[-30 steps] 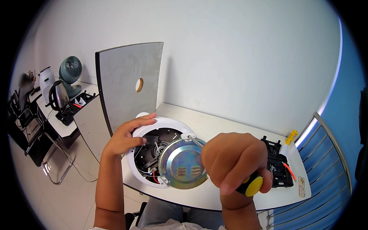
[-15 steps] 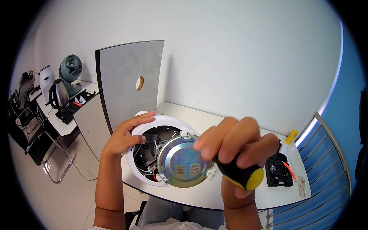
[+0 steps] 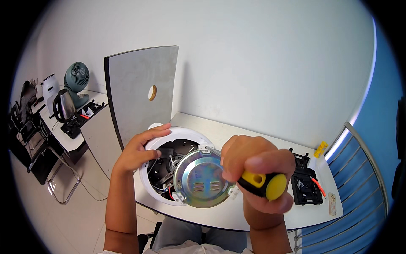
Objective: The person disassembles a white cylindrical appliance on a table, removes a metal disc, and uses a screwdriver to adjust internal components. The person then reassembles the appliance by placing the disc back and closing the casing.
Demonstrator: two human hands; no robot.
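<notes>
My left hand (image 3: 137, 150) grips the rim of a round white housing (image 3: 195, 135), thumb on the inner side and fingers along the outer edge. Wires and a dark perforated base show inside it. A shiny round metal plate (image 3: 205, 171) overlaps the housing's right part, with white plastic clips around its edge. My right hand (image 3: 260, 158) is closed round the black and yellow handle of a screwdriver (image 3: 264, 184). Its shaft points at the upper white clip (image 3: 206, 148); the hand partly hides the shaft, and I cannot see the tip clearly.
Right on the white table (image 3: 194, 120) lie a black tool case (image 3: 306, 188), an orange-red tool (image 3: 318, 186), a remote control (image 3: 333, 204) and a yellow object (image 3: 321, 149). A grey panel with a hole (image 3: 139, 91) stands at the back left. A metal railing (image 3: 368, 161) borders the right side.
My right hand has rolled round with the screwdriver, so a different side of the handle faces up and its end sits slightly further left and up. My left hand keeps its place.
</notes>
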